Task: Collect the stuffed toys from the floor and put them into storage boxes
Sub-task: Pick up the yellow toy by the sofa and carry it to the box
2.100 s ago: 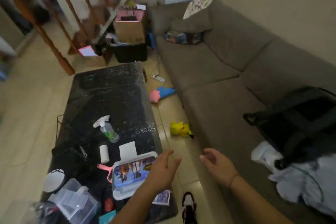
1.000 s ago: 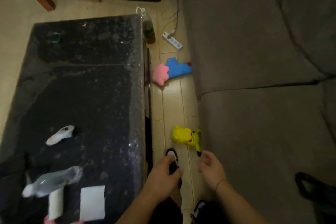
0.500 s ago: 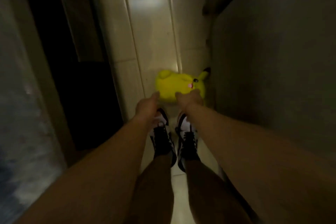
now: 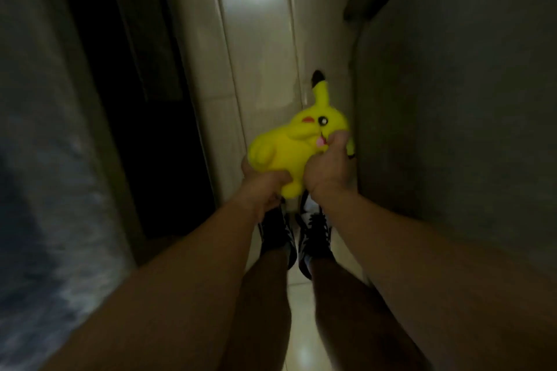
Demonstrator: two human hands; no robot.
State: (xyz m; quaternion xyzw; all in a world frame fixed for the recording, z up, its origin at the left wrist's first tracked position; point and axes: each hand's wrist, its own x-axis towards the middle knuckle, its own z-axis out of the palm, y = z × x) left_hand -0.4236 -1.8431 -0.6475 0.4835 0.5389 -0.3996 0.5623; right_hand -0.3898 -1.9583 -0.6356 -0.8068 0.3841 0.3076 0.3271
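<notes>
Lifted since half second ago: yellow stuffed toy (image 4: 289,147) now off floor (image 4: 259,39), above shoes (image 4: 297,232). Left hand (image 4: 265,187) grips toy's underside, right hand (image 4: 330,166) clamped on its face side. Narrow floor strip runs between dark surface edge (image 4: 99,117) and sofa (image 4: 452,99).

Single head cam, looks steeply down, close over floor (image 4: 259,39) btwn furniture

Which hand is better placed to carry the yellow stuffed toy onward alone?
Probably the left hand: it grips the yellow stuffed toy from below, under its body, while the right hand only pinches near the face.
</notes>
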